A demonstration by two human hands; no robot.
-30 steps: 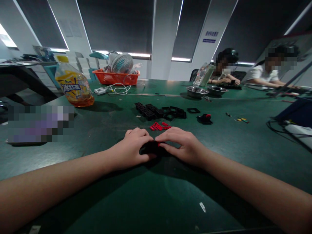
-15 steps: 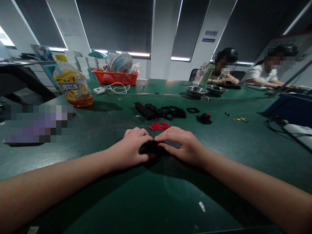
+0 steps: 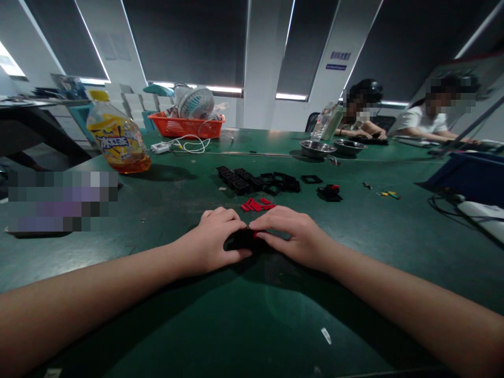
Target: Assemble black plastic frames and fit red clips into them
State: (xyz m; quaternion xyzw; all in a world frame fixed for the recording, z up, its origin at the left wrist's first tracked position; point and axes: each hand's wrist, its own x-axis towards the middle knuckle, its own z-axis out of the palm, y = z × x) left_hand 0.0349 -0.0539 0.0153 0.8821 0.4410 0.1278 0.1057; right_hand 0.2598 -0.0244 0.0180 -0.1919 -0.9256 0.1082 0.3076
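My left hand (image 3: 220, 239) is closed around a black plastic part (image 3: 239, 240), thumb on the near side and fingers over the far side. Opposite it, my right hand (image 3: 293, 233) pinches a small red plastic piece (image 3: 255, 234) against the right end of that black part. The hands partly hide both pieces, so how they fit together cannot be made out. Just beyond my fingertips lies a pile of small red pieces (image 3: 254, 204). Farther off are black square blocks (image 3: 236, 179) and black square frames (image 3: 279, 181). A black part with a red piece (image 3: 329, 192) sits to their right.
A bottle of orange drink (image 3: 118, 134) stands at the left, near a white cable (image 3: 192, 143). An orange basket (image 3: 185, 126) holds a fan. Metal bowls (image 3: 317, 149) are at the back, a blue bin (image 3: 468, 176) at the right. Two people sit at the far right.
My hands hold nearly the same pose around the black part and red piece. A person at the far right has lowered their hands slightly.
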